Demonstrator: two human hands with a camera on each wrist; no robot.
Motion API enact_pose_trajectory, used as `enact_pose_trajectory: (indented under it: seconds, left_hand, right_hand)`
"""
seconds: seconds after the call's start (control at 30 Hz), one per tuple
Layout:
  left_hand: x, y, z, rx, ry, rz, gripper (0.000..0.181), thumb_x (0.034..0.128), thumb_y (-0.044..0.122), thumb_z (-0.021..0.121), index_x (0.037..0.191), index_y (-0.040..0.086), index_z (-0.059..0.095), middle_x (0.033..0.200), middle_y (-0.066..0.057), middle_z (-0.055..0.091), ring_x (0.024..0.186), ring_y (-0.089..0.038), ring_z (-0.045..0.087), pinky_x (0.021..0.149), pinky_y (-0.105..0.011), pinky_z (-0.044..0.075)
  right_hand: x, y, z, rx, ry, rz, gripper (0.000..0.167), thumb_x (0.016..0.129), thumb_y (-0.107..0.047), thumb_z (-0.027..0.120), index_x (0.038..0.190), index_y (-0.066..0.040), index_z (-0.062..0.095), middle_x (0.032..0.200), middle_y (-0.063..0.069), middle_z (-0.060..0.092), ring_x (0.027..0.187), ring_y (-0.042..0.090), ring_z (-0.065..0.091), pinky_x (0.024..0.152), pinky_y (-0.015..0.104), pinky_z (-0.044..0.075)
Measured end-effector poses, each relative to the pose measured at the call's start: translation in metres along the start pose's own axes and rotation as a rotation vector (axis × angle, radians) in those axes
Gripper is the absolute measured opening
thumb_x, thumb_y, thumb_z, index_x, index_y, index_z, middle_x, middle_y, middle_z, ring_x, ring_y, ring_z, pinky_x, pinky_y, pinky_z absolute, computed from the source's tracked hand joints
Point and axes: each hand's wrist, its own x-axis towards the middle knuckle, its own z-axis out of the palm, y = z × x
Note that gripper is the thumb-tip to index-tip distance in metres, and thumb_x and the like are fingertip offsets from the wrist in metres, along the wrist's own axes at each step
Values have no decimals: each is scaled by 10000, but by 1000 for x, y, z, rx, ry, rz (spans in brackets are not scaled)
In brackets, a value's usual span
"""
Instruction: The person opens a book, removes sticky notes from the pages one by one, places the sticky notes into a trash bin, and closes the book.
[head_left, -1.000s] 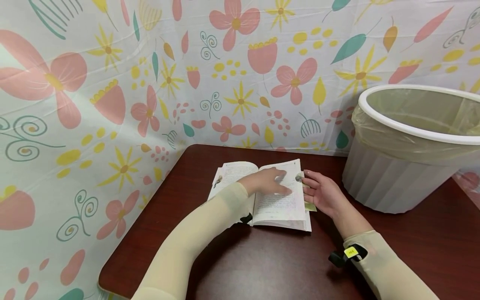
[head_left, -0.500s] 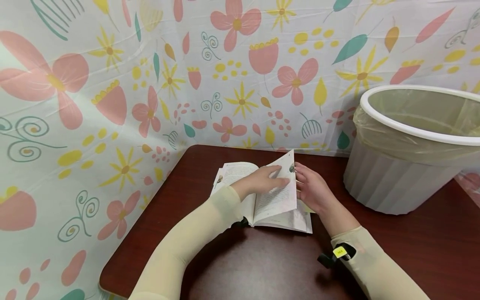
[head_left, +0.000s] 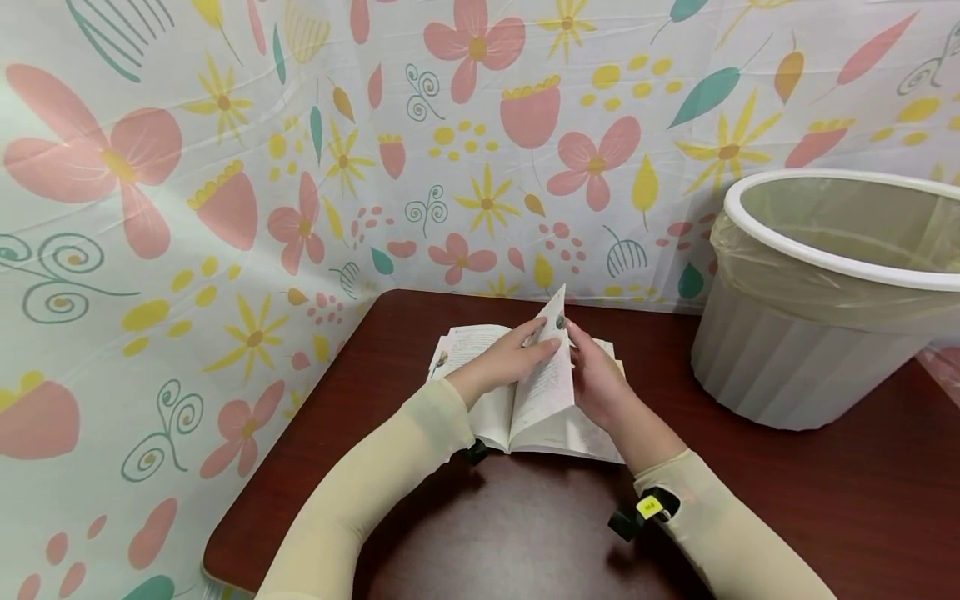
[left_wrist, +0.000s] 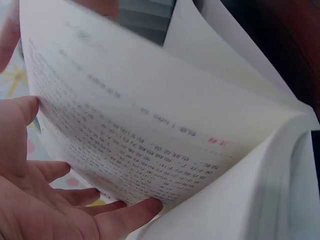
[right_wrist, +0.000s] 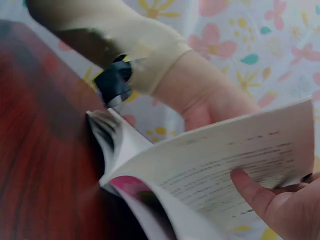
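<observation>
An open book [head_left: 468,340] lies on the table, with printed text and small pictures near its outer edges. One or more pages [head_left: 545,379] stand up steeply from the spine. My left hand [head_left: 491,367] touches the left face of the raised page [left_wrist: 130,110] with fairly straight, spread fingers. On the other side is my right hand [head_left: 600,387], its fingers extended against the page near the outer edge. A digit of the right hand [right_wrist: 287,205] lies on the printed right face in the right wrist view. Part of the left hand is hidden behind the page there.
The book rests on a dark reddish-brown table [head_left: 472,533]. A ribbed wastebasket [head_left: 765,358] with a white rim and a clear liner stands to the right. Behind hangs a floral curtain [head_left: 330,158]. A strap with a yellow label [head_left: 649,506] sits on the right wrist.
The raised page has swung up and leftward from lying nearly flat on the right. My right hand has moved left with it, and my left hand has drawn slightly left.
</observation>
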Motion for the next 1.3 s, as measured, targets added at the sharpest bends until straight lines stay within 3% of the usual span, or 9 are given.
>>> enact_pose_trajectory:
  seconds: [0.1, 0.2, 0.37, 0.6, 0.93, 1.03, 1.13, 1.23, 1.3]
  left_hand:
    - [-3, -3, -3, -111, 11, -32, 715, 1007, 615, 529, 1630, 390, 262, 1724, -6, 230, 1515, -348, 379, 1027, -610, 520]
    - [-6, -4, -5, -188, 20, -49, 660, 1027, 592, 502, 1620, 437, 257, 1724, 2, 232, 1509, -382, 380, 988, -643, 529]
    - [-14, -4, -9, -291, 11, -69, 588, 1061, 572, 426, 1611, 490, 235, 1727, 33, 224, 1538, -382, 328, 959, -673, 526]
    - [-27, -8, -19, -375, -38, -67, 575, 1070, 591, 375, 1616, 468, 240, 1729, 50, 194, 1556, -396, 283, 965, -641, 512]
    - [-41, -15, -25, -449, -24, -59, 571, 1071, 573, 392, 1613, 432, 280, 1730, 70, 173, 1582, -412, 192, 1092, -772, 325]
    - [-41, -15, -26, -446, -23, -51, 587, 1069, 573, 393, 1621, 410, 274, 1726, 54, 190, 1578, -416, 204, 1072, -718, 372]
    - [-41, -18, -27, -455, -23, -48, 605, 1071, 568, 391, 1631, 377, 267, 1720, 31, 210, 1573, -435, 196, 954, -538, 451]
    - [-42, -21, -28, -469, -28, -42, 608, 1080, 550, 375, 1640, 346, 253, 1720, -12, 218, 1571, -452, 188, 751, -348, 394]
    - [-43, -23, -29, -482, -30, -33, 596, 1090, 536, 363, 1641, 337, 254, 1721, -44, 218, 1572, -455, 187, 749, -323, 407]
  right_hand:
    - [1, 6, 8, -85, -27, -25, 706, 1077, -627, 218, 1673, -280, 67, 1568, 91, 392, 1292, 168, 549, 1023, 331, 498]
    - [2, 12, 14, -152, -72, -45, 734, 1070, -644, 171, 1676, -261, 11, 1684, 158, 232, 1487, 337, 373, 1171, 472, 387]
    - [2, 22, 19, -222, -163, -70, 724, 1083, -612, 155, 1663, -257, -94, 1742, 153, 19, 1581, 449, 135, 1265, 640, 127]
    - [2, 30, 24, -362, -230, -92, 664, 1114, -528, 178, 1665, -247, -62, 1748, 106, 0, 1589, 416, 159, 1282, 618, 58]
    - [-1, 40, 27, -511, -233, -33, 660, 1115, -513, 254, 1674, -245, 26, 1749, 63, 75, 1590, 382, 187, 1287, 599, 81]
    - [-3, 40, 29, -539, -224, -20, 670, 1108, -530, 287, 1673, -246, 67, 1741, 44, 137, 1604, 301, 165, 1296, 570, 84]
    - [-4, 41, 30, -563, -206, -6, 669, 1097, -546, 328, 1669, -259, 132, 1724, 30, 215, 1605, 248, 167, 1302, 545, 101]
    - [-4, 43, 31, -593, -195, 1, 657, 1091, -548, 356, 1661, -267, 191, 1706, 27, 276, 1602, 232, 177, 1302, 536, 118]
    - [-4, 45, 31, -617, -192, -4, 652, 1089, -544, 371, 1655, -258, 223, 1699, 26, 297, 1601, 231, 185, 1301, 533, 131]
